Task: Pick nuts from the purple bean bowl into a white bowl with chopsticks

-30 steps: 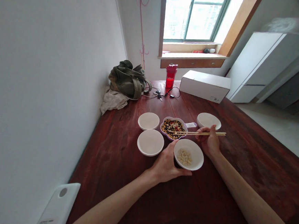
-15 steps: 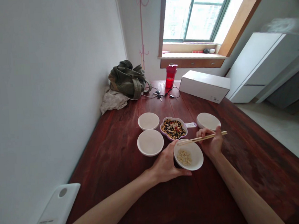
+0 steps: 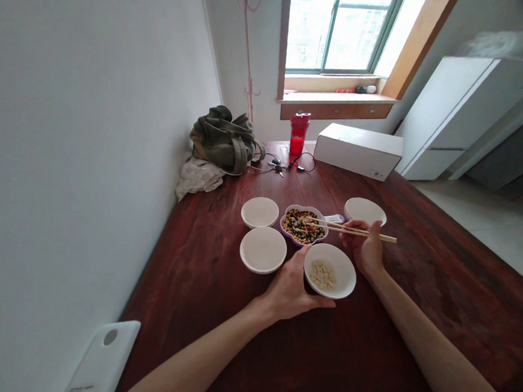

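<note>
My left hand (image 3: 291,287) grips the near white bowl (image 3: 346,280) by its left side, fingers behind and thumb in front. Pale, seed-like pieces (image 3: 322,274) lie at the bottom of that bowl. In my right hand (image 3: 367,245) is a pair of chopsticks (image 3: 359,232), their tips over a purple-rimmed, flower-shaped dish (image 3: 287,235). Mixed beans and grains (image 3: 301,228) in black, yellow and red fill the dish. A white label covers part of its handle (image 3: 334,218). Whether the chopstick tips hold a piece is too small to tell.
Two white bowls (image 3: 263,250) stand left of the dish, another white bowl (image 3: 365,211) to its right. Farther back are a green bag (image 3: 227,139), a red bottle (image 3: 299,135), keys and cables (image 3: 278,168), and a white box (image 3: 357,152). A white panel (image 3: 94,372) is at lower left.
The chopsticks' tips have moved from over the near bowl up to the beans in the flower-shaped dish, and now sit slightly apart. My left hand and its bowl stay still.
</note>
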The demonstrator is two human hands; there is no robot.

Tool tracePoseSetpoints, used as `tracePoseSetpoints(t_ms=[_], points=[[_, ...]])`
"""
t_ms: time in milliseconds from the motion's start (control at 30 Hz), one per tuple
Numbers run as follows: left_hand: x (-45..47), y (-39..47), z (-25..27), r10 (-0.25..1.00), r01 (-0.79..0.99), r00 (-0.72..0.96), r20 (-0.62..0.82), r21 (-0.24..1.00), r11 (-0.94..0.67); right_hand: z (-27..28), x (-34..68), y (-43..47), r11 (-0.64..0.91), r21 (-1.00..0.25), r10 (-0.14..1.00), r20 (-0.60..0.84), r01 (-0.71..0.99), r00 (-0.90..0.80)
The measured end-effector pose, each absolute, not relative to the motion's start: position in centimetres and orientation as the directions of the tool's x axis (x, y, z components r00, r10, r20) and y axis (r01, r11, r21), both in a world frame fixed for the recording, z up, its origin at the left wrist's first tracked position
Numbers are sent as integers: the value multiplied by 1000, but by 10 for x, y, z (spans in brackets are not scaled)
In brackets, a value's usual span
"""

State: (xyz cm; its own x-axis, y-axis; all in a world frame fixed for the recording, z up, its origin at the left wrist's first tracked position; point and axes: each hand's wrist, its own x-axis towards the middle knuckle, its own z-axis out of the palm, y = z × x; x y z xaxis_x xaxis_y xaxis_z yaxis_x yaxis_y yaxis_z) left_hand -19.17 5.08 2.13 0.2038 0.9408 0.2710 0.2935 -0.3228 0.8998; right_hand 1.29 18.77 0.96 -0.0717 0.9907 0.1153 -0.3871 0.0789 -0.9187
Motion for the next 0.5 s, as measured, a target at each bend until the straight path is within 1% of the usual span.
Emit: tracePoseSetpoints(t_ms=[133,300,400,500], points=[[-191,51,21,942,294,198,272,900,-322,6,10,184,120,-956,984,151,-269,-95],[-192,51,22,941,297,203,271,899,-323,8,9,180,222,-968,967,234,-115,-100],[-192,50,23,941,300,209,268,898,-322,10,9,180,254,-962,961,262,-101,-82],[-192,50,22,942,309,206,264,896,-319,10,10,181,249,-963,966,255,-108,-50]])
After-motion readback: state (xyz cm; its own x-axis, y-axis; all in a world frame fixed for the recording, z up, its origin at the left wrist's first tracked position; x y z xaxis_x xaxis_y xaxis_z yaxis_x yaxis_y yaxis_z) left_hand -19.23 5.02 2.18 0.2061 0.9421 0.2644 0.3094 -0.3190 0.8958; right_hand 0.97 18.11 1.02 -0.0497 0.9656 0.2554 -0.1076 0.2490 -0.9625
